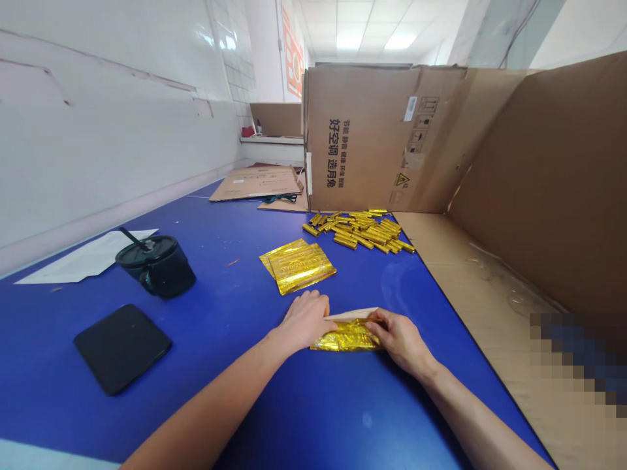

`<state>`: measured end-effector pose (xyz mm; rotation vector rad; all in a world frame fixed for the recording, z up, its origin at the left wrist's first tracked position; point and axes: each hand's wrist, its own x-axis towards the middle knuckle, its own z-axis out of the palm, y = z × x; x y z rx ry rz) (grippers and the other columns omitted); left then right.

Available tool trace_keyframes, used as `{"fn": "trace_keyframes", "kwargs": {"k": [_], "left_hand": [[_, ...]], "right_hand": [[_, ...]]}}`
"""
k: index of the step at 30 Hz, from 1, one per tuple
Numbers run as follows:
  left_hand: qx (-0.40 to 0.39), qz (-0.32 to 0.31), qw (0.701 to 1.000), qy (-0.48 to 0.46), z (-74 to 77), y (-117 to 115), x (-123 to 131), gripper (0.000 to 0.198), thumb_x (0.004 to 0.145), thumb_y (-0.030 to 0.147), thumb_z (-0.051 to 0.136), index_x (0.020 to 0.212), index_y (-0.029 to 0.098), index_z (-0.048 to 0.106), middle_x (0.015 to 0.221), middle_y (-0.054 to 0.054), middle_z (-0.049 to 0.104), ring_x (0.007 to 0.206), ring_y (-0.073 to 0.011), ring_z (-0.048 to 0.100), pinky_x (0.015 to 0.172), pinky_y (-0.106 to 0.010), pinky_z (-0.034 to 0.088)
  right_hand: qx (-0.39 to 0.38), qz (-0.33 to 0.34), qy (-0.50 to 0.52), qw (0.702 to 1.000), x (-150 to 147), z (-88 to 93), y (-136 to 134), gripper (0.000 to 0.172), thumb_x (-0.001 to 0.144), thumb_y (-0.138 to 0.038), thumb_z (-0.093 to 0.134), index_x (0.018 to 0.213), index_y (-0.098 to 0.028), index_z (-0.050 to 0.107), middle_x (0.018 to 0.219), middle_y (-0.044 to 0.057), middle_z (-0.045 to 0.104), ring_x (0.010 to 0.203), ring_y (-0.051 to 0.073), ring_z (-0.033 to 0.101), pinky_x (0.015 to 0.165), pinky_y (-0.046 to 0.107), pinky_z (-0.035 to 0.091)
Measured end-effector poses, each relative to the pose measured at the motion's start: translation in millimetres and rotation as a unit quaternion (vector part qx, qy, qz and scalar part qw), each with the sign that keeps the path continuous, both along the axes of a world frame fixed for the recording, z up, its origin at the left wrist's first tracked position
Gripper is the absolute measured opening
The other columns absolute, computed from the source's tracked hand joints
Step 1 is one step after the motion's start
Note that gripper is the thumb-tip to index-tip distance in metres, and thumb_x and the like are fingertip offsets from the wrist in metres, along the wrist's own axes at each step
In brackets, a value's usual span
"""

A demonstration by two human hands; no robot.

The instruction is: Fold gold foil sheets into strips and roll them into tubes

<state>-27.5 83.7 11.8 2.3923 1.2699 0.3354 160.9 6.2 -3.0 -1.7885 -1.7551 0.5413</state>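
My left hand (306,320) and my right hand (399,338) both press on a crinkled gold foil sheet (345,338) lying on the blue table (235,391). A pale strip (350,314) sticks out along the foil's far edge between the hands. Both hands have their fingers curled and pinched onto the foil's ends. Just beyond lies a small stack of flat gold foil sheets (298,266). Farther back sits a heap of several rolled gold sticks (360,230).
A black lidded cup with a straw (155,264) and a black flat pad (121,347) sit at the left, with white paper (88,256) behind. Large cardboard sheets (490,196) wall the right and back. Flat cardboard (257,183) lies far back by the white wall.
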Motion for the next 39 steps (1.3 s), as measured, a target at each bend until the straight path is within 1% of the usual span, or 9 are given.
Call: {"fn": "trace_keyframes", "kwargs": {"k": [4, 9, 11, 13, 15, 21, 29, 36, 39], "left_hand": [[-0.066, -0.013, 0.997, -0.035, -0.5, 3, 1, 0.014, 0.063, 0.026, 0.057, 0.074, 0.019, 0.052, 0.064, 0.002, 0.052, 0.061, -0.0144, 0.050, 0.054, -0.023, 0.034], [-0.131, -0.040, 0.984, -0.116, 3.4, 4, 1, 0.032, 0.066, 0.022, 0.054, 0.098, 0.017, 0.050, 0.063, 0.005, 0.050, 0.056, -0.0102, 0.048, 0.052, -0.019, 0.035], [-0.159, -0.056, 0.969, -0.179, 5.2, 5, 1, 0.039, 0.065, 0.021, 0.056, 0.103, 0.016, 0.049, 0.060, 0.006, 0.047, 0.054, -0.0093, 0.045, 0.052, -0.019, 0.034], [-0.182, -0.067, 0.953, -0.232, 6.6, 5, 0, 0.044, 0.064, 0.020, 0.058, 0.106, 0.015, 0.048, 0.059, 0.006, 0.045, 0.053, -0.0087, 0.043, 0.052, -0.020, 0.033], [-0.199, -0.074, 0.943, -0.256, 7.6, 5, 0, 0.046, 0.063, 0.019, 0.058, 0.108, 0.015, 0.048, 0.058, 0.007, 0.044, 0.053, -0.0083, 0.043, 0.052, -0.020, 0.032], [-0.222, -0.060, 0.935, -0.272, 8.2, 5, 0, 0.050, 0.062, 0.018, 0.059, 0.111, 0.014, 0.046, 0.056, 0.007, 0.045, 0.052, -0.0081, 0.044, 0.052, -0.020, 0.033], [-0.191, -0.019, 0.935, -0.297, 3.4, 7, 1, 0.046, 0.066, 0.021, 0.057, 0.110, 0.013, 0.046, 0.053, 0.008, 0.040, 0.051, -0.0084, 0.045, 0.052, -0.020, 0.034], [-0.057, 0.011, 0.966, -0.252, -1.0, 0, 5, 0.034, 0.072, 0.018, 0.049, 0.106, 0.020, 0.052, 0.066, 0.003, 0.052, 0.063, -0.0120, 0.052, 0.064, -0.025, 0.040], [-0.008, 0.008, 0.974, -0.226, -0.3, -6, 7, 0.030, 0.075, 0.016, 0.044, 0.103, 0.019, 0.055, 0.080, 0.000, 0.058, 0.076, -0.0145, 0.054, 0.075, -0.028, 0.040]], "right_hand": [[0.014, -0.020, 0.027, 0.999, 0, -3.1, -1, 0.019, 0.075, -0.032, 0.043, 0.069, -0.020, 0.057, 0.057, -0.001, 0.057, 0.053, 0.013, 0.050, 0.051, 0.022, 0.036], [0.055, -0.057, 0.096, 0.992, 3, -12.0, 2, 0.024, 0.076, -0.039, 0.043, 0.075, -0.018, 0.054, 0.064, 0.001, 0.058, 0.058, 0.014, 0.052, 0.055, 0.024, 0.041], [0.093, -0.104, 0.173, 0.975, 5, -12.6, 5, 0.028, 0.072, -0.041, 0.051, 0.086, -0.017, 0.052, 0.074, 0.003, 0.060, 0.065, 0.016, 0.055, 0.059, 0.027, 0.044], [0.123, -0.141, 0.272, 0.944, 5, -9.5, 7, 0.045, 0.065, -0.041, 0.060, 0.101, -0.017, 0.047, 0.089, 0.007, 0.059, 0.074, 0.018, 0.056, 0.063, 0.029, 0.046], [0.111, -0.135, 0.369, 0.913, 4, -3.9, 7, 0.056, 0.062, -0.040, 0.064, 0.109, -0.018, 0.043, 0.098, 0.008, 0.058, 0.079, 0.019, 0.056, 0.066, 0.031, 0.046], [-0.005, -0.054, 0.505, 0.861, 0, 5.1, 1, 0.030, 0.062, -0.038, 0.065, 0.079, -0.014, 0.061, 0.069, 0.003, 0.065, 0.063, 0.017, 0.059, 0.065, 0.029, 0.044], [0.024, -0.100, 0.461, 0.881, -3, -5.4, 2, 0.030, 0.062, -0.043, 0.064, 0.068, -0.013, 0.059, 0.055, -0.001, 0.058, 0.051, 0.013, 0.052, 0.052, 0.025, 0.041], [0.050, -0.130, 0.360, 0.923, -2, -8.5, 1, 0.036, 0.067, -0.049, 0.055, 0.055, -0.015, 0.049, 0.041, -0.007, 0.038, 0.037, 0.006, 0.029, 0.035, 0.020, 0.023], [0.063, -0.130, 0.305, 0.941, 0, -11.7, 3, 0.037, 0.068, -0.050, 0.052, 0.057, -0.015, 0.050, 0.044, -0.006, 0.040, 0.040, 0.007, 0.031, 0.037, 0.020, 0.025]]}}
